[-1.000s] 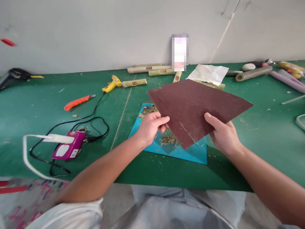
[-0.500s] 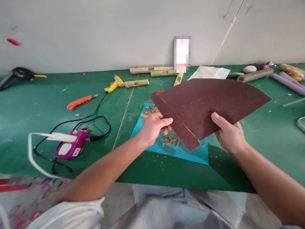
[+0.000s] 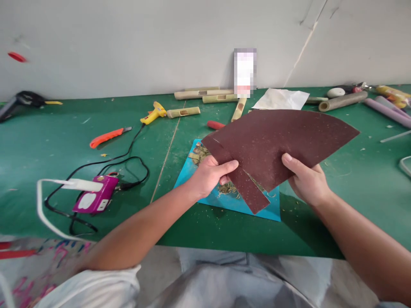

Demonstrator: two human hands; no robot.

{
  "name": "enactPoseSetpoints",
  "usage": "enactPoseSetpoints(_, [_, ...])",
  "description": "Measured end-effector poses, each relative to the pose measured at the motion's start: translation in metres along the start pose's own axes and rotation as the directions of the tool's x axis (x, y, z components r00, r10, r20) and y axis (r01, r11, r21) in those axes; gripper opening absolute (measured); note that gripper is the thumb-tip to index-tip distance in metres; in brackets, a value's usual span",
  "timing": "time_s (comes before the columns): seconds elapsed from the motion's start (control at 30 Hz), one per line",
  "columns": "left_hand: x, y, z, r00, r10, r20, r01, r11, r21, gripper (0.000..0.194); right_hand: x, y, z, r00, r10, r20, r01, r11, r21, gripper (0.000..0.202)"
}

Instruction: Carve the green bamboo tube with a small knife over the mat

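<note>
A dark brown sheet (image 3: 276, 137), dusted with small specks, is held up over the green table. My left hand (image 3: 213, 174) pinches its left part, thumb on top, beside a strip that is split from the main piece at the lower end. The sheet's lower right edge is gripped by my right hand (image 3: 306, 179), thumb on the face and fingers beneath. Under the sheet lies a blue mat (image 3: 189, 184) with plant-like bits (image 3: 198, 153) and a small heap of thin shavings (image 3: 228, 190). A red object (image 3: 215, 125) shows just behind the sheet.
On the green table (image 3: 128, 226) are an orange cutter (image 3: 107, 137), a yellow glue gun (image 3: 154, 113), a purple power block (image 3: 96, 194) with cables and cut bamboo pieces (image 3: 183, 112). White paper (image 3: 281, 99) and a phone-like screen (image 3: 245, 72) are at the back; a bamboo tube (image 3: 343, 102) is right.
The slit between strip and sheet has opened wider at the lower end. The sheet has dropped slightly, and my left hand has moved a little right. More of the red object shows.
</note>
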State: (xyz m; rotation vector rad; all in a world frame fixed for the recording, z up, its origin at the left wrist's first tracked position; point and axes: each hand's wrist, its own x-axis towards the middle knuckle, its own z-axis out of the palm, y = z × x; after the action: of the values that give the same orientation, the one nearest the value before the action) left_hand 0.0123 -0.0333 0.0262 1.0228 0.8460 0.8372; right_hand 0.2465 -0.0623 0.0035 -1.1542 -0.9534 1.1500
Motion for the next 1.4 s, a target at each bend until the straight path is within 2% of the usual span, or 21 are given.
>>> enactPoseSetpoints(0.17, [-0.002, 0.002, -0.006, 0.998, -0.035, 0.047, 0.031, 0.997, 0.068, 0.039, 0.006, -0.009, 0.002, 0.991, -0.016, -0.130, 0.031, 0.993, 0.111, 0.029])
enactPoseSetpoints(0.3, [-0.005, 0.003, -0.008, 0.999, -0.014, 0.042, 0.006, 0.980, 0.197, 0.034, 0.011, -0.014, -0.001, 0.987, -0.028, -0.158, 0.047, 0.992, 0.120, 0.033])
enactPoseSetpoints(0.37, [-0.003, 0.003, -0.008, 0.999, 0.038, -0.015, -0.035, 0.984, 0.172, 0.032, 0.010, -0.015, -0.002, 0.987, -0.006, -0.159, 0.025, 0.992, 0.121, 0.035])
enactPoseSetpoints(0.47, [0.003, 0.003, -0.010, 0.979, 0.104, -0.175, -0.097, 0.994, 0.051, 0.041, 0.008, -0.015, -0.003, 0.988, 0.006, -0.152, 0.013, 0.992, 0.129, 0.035])
enactPoseSetpoints(0.53, [0.007, 0.003, -0.013, 0.955, 0.113, -0.275, -0.122, 0.992, -0.016, 0.042, 0.007, -0.015, -0.004, 0.989, -0.001, -0.148, 0.021, 0.991, 0.134, 0.035])
enactPoseSetpoints(0.6, [0.010, 0.005, -0.015, 0.946, 0.091, -0.313, -0.108, 0.993, -0.039, 0.037, 0.007, -0.014, -0.006, 0.991, -0.004, -0.133, 0.022, 0.990, 0.137, 0.036])
enactPoseSetpoints(0.73, [0.011, 0.008, -0.017, 0.953, 0.068, -0.296, -0.072, 0.997, -0.004, 0.030, 0.005, -0.015, -0.010, 0.995, 0.005, -0.101, 0.010, 0.989, 0.146, 0.041])
enactPoseSetpoints(0.93, [0.003, 0.016, -0.014, 0.951, 0.114, -0.286, -0.101, 0.993, 0.060, 0.034, 0.010, -0.020, -0.011, 0.988, -0.030, -0.148, 0.050, 0.990, 0.132, 0.050])
enactPoseSetpoints(1.07, [0.003, 0.019, -0.016, 0.955, 0.071, -0.288, -0.071, 0.997, 0.010, 0.029, 0.017, -0.027, -0.013, 0.979, -0.068, -0.195, 0.099, 0.983, 0.153, 0.041])
enactPoseSetpoints(1.2, [0.004, 0.023, -0.022, 0.939, 0.067, -0.338, -0.072, 0.997, -0.002, 0.021, 0.026, -0.037, -0.021, 0.944, -0.224, -0.244, 0.269, 0.948, 0.170, 0.024])
enactPoseSetpoints(1.27, [0.004, 0.024, -0.024, 0.947, 0.060, -0.316, -0.055, 0.998, 0.027, 0.020, 0.028, -0.039, -0.026, 0.940, -0.258, -0.225, 0.298, 0.940, 0.165, 0.020])
enactPoseSetpoints(1.4, [0.007, 0.021, -0.026, 0.968, 0.012, -0.251, -0.002, 0.999, 0.039, 0.021, 0.029, -0.035, -0.032, 0.958, -0.252, -0.135, 0.273, 0.949, 0.161, 0.022])
